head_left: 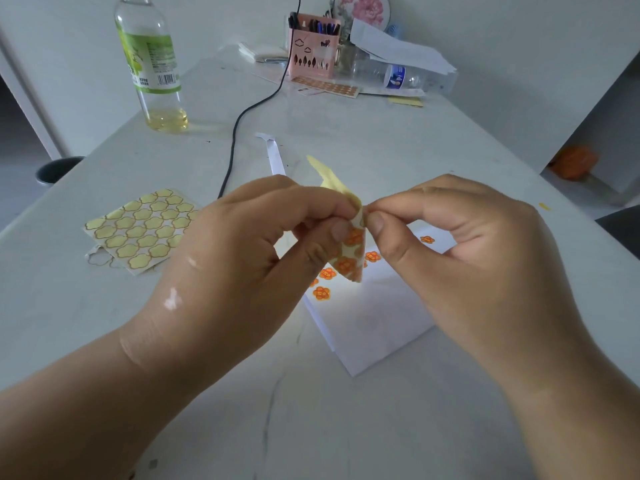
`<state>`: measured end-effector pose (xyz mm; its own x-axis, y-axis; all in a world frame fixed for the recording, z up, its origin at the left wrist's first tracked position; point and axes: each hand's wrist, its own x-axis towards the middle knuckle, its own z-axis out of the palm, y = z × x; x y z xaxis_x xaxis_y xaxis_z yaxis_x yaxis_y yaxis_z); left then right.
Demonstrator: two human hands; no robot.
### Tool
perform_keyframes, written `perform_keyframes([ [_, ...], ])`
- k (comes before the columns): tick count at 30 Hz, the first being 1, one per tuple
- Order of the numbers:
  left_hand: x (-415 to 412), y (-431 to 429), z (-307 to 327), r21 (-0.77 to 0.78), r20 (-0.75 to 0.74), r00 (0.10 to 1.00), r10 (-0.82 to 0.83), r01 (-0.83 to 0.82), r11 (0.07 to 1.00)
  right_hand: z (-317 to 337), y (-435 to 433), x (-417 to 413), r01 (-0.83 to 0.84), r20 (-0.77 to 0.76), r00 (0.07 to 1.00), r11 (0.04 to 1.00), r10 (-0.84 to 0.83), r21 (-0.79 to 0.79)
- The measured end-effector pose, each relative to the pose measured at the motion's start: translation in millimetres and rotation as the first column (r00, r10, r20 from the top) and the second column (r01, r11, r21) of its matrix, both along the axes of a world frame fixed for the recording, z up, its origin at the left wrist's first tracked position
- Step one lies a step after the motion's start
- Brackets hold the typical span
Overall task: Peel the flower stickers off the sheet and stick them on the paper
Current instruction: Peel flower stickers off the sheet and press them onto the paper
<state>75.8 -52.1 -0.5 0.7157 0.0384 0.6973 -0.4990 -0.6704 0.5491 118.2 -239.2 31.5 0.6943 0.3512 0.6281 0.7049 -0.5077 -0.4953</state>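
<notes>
We see the sticker sheet [349,251] held up off the counter [381,427], folded or curled between both hands, its long axis running steeply from a near, lower corner by the left thumb up to a pale yellow tip that points far and a little left. The printed side with orange flowers faces us at the lower end; the plain yellow backing shows at the upper end. The left hand [249,244] grasps the sheet, thumb in front and fingers curled behind, so the sheet sits at that hand's right edge. The right hand [471,244] is closed in a pinch, thumb and forefinger meeting at the sheet's right edge, just beside the left thumb; whether a sticker is caught in that pinch we cannot tell. Under and just beyond the hands lies the white paper [374,323], flat on the counter with one corner pointing near, and on it several orange flower stickers [321,293] sit in a loose line from near left to far right. To the left, well apart from the hands, a used sheet [142,230] of empty yellow flower outlines lies flat. Farther off stand a clear bottle [152,64] with a green label and a pink pen holder [311,46], with a black cable [242,126] running between them.
</notes>
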Motion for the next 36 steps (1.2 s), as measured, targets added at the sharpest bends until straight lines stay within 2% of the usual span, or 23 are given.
perform_keyframes([
  [2, -2.2, -2.0, -0.6, -0.047, -0.004, 1.000, -0.028, 0.027, 0.999, -0.9, 0.8, 0.1, 0.004, -0.022, 1.000, 1.000, -0.004, 0.004],
  [5, -3.5, -4.9, -2.9, -0.178, -0.094, 0.993, -0.066, 0.048, 0.983, -3.3, 1.9, 0.3, -0.006, -0.083, 0.997, 0.999, 0.010, 0.050],
  [8, -1.0, -4.7, -6.3, -0.251, -0.202, 0.979, -0.028, -0.024, 0.968, -4.9, 1.5, 1.6, -0.029, -0.142, 0.989, 0.993, 0.045, 0.116],
  [11, 2.8, -2.2, -6.9, -0.432, -0.330, 0.941, -0.067, -0.088, 0.898, -4.5, -0.2, 2.2, -0.061, -0.146, 0.985, 0.981, 0.088, 0.183],
  [13, 7.6, -1.3, -5.7, -0.610, -0.406, 0.901, -0.152, -0.144, 0.779, -4.6, -1.7, 4.1, -0.071, -0.121, 0.988, 0.982, 0.093, 0.174],
  [16, 18.6, 0.1, -4.0, -0.859, -0.454, 0.838, -0.303, -0.322, 0.398, -6.0, -5.9, 12.7, -0.030, 0.025, 0.999, 1.000, 0.030, -0.002],
  [17, 20.8, 0.8, -4.0, -0.880, -0.454, 0.827, -0.331, -0.358, 0.313, -7.1, -7.4, 16.1, -0.004, 0.082, 0.997, 0.997, 0.010, -0.072],
  [18, 22.7, 1.4, -4.6, -0.884, -0.457, 0.818, -0.349, -0.376, 0.276, -8.1, -8.8, 19.3, 0.014, 0.120, 0.993, 0.992, 0.001, -0.122],
  [24, 26.7, 4.9, -11.0, -0.891, -0.452, 0.819, -0.352, -0.397, 0.220, -17.7, -9.0, 26.6, -0.010, 0.088, 0.995, 0.937, 0.043, -0.350],
  [26, 28.4, 6.0, -12.6, -0.895, -0.446, 0.828, -0.338, -0.415, 0.164, -20.9, -7.3, 27.3, -0.017, 0.082, 0.995, 0.913, 0.055, -0.409],
  [31, 32.2, 12.2, -11.6, -0.893, -0.416, 0.836, -0.357, -0.449, -0.011, -27.3, -2.2, 27.0, -0.065, 0.054, 0.994, 0.898, 0.099, -0.436],
  [36, 31.9, 15.6, -9.5, -0.901, -0.372, 0.846, -0.382, -0.428, -0.071, -27.0, -3.7, 26.0, -0.110, 0.012, 0.991, 0.877, 0.131, -0.468],
])
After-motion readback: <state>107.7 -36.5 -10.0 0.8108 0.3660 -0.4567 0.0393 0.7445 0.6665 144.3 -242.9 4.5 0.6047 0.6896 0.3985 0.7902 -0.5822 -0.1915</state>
